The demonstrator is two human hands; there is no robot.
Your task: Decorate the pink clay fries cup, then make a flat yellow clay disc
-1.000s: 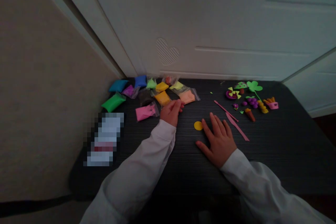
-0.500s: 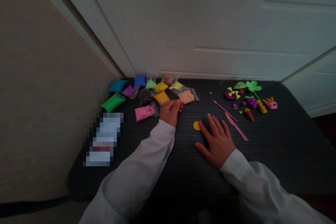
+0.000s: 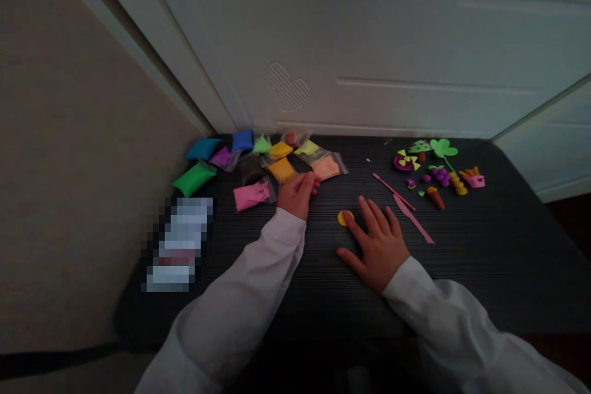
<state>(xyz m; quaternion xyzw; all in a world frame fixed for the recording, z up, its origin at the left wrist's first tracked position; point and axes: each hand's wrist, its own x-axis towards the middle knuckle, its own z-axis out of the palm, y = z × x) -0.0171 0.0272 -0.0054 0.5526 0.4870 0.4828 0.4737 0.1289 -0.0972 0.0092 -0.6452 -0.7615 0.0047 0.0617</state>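
Observation:
My left hand (image 3: 295, 194) rests curled on the dark table (image 3: 484, 246), its fingertips beside an orange clay bag (image 3: 282, 169) and a peach clay bag (image 3: 327, 167); what they pinch, if anything, is hidden. My right hand (image 3: 376, 243) lies flat with fingers spread. Its index fingertip touches a flat yellow clay disc (image 3: 343, 217). A pink clay bag (image 3: 252, 195) lies just left of my left hand.
Several more clay bags, blue, green, purple and yellow, lie at the back left (image 3: 203, 149). Two pink plastic modelling tools (image 3: 406, 206) lie right of my right hand. Small finished clay figures (image 3: 434, 166) stand at the back right. A white door (image 3: 369, 43) rises behind the table.
My right hand has slid slightly left, so its index finger now overlaps the yellow disc. The left hand has stayed where it was.

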